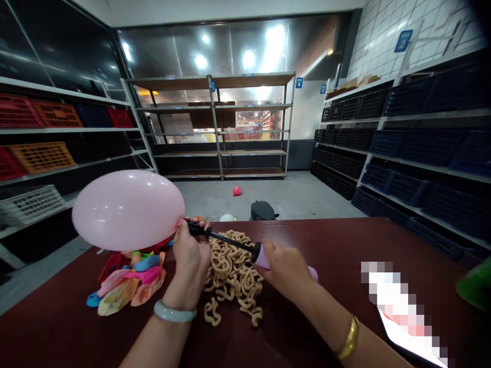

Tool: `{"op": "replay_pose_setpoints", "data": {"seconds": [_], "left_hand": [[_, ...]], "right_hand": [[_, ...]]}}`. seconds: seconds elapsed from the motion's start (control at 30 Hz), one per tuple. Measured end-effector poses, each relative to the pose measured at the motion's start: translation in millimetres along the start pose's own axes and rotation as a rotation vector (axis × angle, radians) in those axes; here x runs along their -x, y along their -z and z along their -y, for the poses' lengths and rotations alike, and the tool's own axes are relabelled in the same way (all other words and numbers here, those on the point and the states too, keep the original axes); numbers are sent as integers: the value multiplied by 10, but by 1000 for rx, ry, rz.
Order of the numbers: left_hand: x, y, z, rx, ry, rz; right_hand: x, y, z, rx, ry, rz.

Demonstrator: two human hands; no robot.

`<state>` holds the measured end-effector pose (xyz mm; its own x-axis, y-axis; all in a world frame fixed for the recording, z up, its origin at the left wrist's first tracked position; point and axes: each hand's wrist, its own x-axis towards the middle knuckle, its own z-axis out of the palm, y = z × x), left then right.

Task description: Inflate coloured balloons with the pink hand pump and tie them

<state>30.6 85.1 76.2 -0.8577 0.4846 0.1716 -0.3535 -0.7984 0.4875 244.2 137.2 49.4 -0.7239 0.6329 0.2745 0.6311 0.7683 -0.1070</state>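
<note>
A large, inflated pink balloon [128,209] is at the left, its neck on the black nozzle end of a hand balloon pump [232,240]. My left hand [191,250] is closed around the balloon's neck and that nozzle end. Closed on the pump's light purple barrel is my right hand [286,268]. A black rod shows between the two hands, so the pump is drawn out. Under the pump lies a pile of tan, curly puffed snacks [230,276]. Several limp balloons [132,281] in mixed colours lie on the table below the inflated one.
The dark red table [318,317] bears a partly blurred, bright flat object [406,327] at the right, near a green fuzzy thing [475,286]. Beyond are a dark bag [263,210] and a pink ball [237,191] on the floor. Shelves with crates [42,156] line both sides.
</note>
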Motion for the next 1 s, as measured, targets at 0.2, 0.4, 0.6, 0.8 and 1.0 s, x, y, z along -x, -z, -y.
{"op": "replay_pose_setpoints", "data": {"seconds": [0.2,0.4,0.6,0.8,1.0], "left_hand": [[359,-103,208,-7,41,72],[767,-130,472,-23,210,124],[846,-87,568,-30,261,120],[746,-96,543,-39,236,89],[706,-87,554,-56,238,76]], "right_hand": [[-2,-3,-10,17,8,-35],[8,-14,35,-10,-9,-35],[2,-73,20,-25,29,-46],[17,-61,30,-51,71,-129],[20,-34,14,-56,77,-158]]}}
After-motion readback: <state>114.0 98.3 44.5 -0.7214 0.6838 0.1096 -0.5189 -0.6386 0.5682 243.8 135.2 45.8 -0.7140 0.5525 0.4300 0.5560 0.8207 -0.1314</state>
